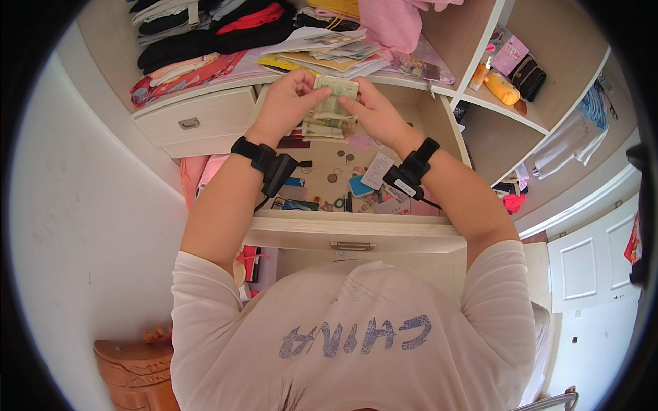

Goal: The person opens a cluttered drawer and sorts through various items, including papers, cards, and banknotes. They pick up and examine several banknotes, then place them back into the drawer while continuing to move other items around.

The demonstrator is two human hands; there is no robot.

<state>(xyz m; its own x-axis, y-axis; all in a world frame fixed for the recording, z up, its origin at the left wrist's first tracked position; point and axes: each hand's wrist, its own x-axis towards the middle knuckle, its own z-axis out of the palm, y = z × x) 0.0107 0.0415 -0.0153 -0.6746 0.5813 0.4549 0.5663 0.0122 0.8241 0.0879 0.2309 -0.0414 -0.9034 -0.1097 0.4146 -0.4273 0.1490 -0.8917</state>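
My left hand and my right hand pinch a greenish banknote between them, one at each side, with both thumbs on its face. More banknotes lie just below it, overlapping its lower edge; whether they are held too I cannot tell. Both hands are above the rear part of a pulled-out wooden drawer. Inside it are coins, a white paper tag, a blue case, cards and a green ring.
Behind the drawer, a shelf holds a pile of papers and envelopes, folded clothes and a pink cloth. A shut drawer is on the left. Cubbies on the right hold a yellow pouch and a dark wallet.
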